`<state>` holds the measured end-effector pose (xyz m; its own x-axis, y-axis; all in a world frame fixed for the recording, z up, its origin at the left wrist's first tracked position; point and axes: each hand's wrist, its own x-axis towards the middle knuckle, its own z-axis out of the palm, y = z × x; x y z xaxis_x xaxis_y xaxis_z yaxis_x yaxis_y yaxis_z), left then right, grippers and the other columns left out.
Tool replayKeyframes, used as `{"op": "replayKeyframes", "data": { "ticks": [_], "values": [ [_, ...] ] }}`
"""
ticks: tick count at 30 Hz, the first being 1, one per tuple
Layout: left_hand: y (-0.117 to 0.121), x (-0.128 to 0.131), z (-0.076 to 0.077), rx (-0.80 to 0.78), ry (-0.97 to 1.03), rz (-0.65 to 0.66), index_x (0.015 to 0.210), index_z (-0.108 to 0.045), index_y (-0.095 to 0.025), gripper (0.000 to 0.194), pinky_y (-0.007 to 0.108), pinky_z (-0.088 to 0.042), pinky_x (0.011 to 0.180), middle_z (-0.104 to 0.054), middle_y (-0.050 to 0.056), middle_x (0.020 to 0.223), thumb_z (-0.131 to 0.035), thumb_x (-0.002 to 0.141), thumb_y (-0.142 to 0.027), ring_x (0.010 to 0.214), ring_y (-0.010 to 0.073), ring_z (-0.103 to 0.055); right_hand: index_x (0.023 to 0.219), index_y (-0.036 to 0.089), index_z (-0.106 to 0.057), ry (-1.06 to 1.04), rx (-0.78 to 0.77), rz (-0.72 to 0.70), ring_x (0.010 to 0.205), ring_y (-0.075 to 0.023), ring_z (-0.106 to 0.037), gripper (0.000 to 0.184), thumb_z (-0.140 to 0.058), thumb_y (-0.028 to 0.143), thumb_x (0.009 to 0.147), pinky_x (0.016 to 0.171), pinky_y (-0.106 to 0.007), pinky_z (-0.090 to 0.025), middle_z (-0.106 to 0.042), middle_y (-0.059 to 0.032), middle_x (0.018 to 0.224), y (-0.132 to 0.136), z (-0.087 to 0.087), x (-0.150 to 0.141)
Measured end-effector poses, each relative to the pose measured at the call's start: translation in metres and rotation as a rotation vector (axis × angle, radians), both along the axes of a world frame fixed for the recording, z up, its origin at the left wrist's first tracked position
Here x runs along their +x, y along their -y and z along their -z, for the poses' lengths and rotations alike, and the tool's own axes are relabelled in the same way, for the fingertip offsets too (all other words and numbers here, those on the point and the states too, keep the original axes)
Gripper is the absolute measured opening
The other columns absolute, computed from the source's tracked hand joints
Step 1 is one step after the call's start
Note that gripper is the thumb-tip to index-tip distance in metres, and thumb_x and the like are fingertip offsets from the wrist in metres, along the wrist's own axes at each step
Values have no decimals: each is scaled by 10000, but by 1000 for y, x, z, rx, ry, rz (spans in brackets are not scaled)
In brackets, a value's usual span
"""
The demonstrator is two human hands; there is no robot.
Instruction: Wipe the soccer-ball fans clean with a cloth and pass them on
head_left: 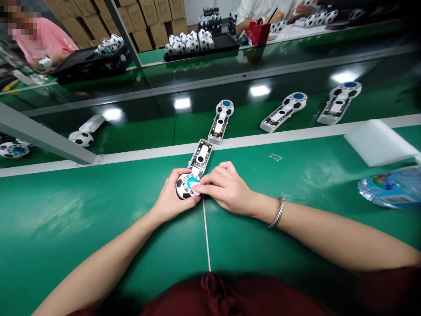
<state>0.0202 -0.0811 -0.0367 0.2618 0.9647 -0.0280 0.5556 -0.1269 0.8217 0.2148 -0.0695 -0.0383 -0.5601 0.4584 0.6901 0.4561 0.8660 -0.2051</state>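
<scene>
A football-patterned gadget (196, 169) with a round black-and-white head, a blue centre and a long white handle lies on the green bench (98, 210) in front of me. My left hand (171, 199) curls around the left side of its round head. My right hand (225, 186) rests on the right side, fingertips pinched on the blue centre. A metal bracelet (278, 213) sits on my right wrist.
Three more such gadgets (221, 120) (284, 112) (340, 103) lie on the dark conveyor belt beyond a white strip. A white foam block (378, 142) and a plastic bag (391, 188) sit at right. Black trays of football parts (200, 44) and other people stand at the back.
</scene>
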Motion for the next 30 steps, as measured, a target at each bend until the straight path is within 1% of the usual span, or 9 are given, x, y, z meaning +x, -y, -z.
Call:
{"op": "replayKeyframes", "data": {
  "ticks": [5,11,16,18,22,24,27,29,30],
  "values": [
    [-1,-3,-1,-30,23,18,1098,-420,-209,593,293,-434,750,-526,39,1027,-717,589,-275,871,180,-529,944,236,-650,-5,-53,71,781,-132,-491,199,-460,207,894,733,-328,-273,-674,-1,889,-6,-1,-5],
    [-9,-22,-12,-227,134,141,1115,-427,-217,599,263,-454,713,-548,40,1022,-734,604,-267,816,158,-556,976,238,-656,-257,-261,143,842,-137,-552,199,-485,200,880,761,-315,-367,-646,-20,890,-9,-10,8],
    [-14,-36,-20,-253,170,140,1139,-433,-216,589,277,-451,764,-516,63,1121,-719,629,-281,933,186,-542,967,232,-658,-358,-328,170,845,-143,-560,196,-494,187,870,772,-317,-408,-627,-27,896,-10,-12,14],
    [-12,-34,-23,-236,98,112,1125,-436,-211,578,284,-450,762,-517,66,1123,-715,627,-302,948,198,-541,968,235,-658,-353,-337,170,848,-144,-562,196,-498,183,867,780,-322,-408,-627,-25,898,-11,-10,14],
    [-10,-24,-30,-115,-211,36,1084,-426,-216,595,314,-444,713,-557,56,1044,-722,588,-363,871,217,-558,970,238,-654,-323,-325,153,854,-151,-566,194,-496,190,868,770,-328,-407,-633,-26,902,-13,-7,14],
    [-19,-22,-32,-17,-400,97,1075,-428,-218,554,336,-432,712,-577,56,1022,-695,597,-303,854,232,-560,974,236,-651,-300,-319,149,856,-156,-567,198,-488,189,871,756,-328,-410,-636,-30,901,-12,-6,14],
    [-57,-25,-37,259,-723,289,1134,-436,-188,554,392,-384,798,-578,98,1082,-599,608,-131,944,275,-538,991,247,-641,-272,-327,153,867,-160,-566,206,-479,193,875,748,-326,-419,-636,-29,923,-12,-3,14],
    [-94,-27,-40,478,-900,400,1178,-436,-157,514,425,-332,864,-561,130,1132,-513,676,-79,1037,293,-496,1003,262,-631,-257,-327,146,881,-163,-562,207,-483,201,873,751,-323,-427,-632,-23,935,-14,1,15],
    [-114,-27,-41,564,-964,434,1182,-445,-152,455,436,-305,895,-555,134,1149,-455,734,-73,1081,293,-469,1010,271,-625,-251,-322,142,885,-163,-560,207,-487,205,870,752,-320,-432,-630,-19,937,-15,3,15]
  ]
}}
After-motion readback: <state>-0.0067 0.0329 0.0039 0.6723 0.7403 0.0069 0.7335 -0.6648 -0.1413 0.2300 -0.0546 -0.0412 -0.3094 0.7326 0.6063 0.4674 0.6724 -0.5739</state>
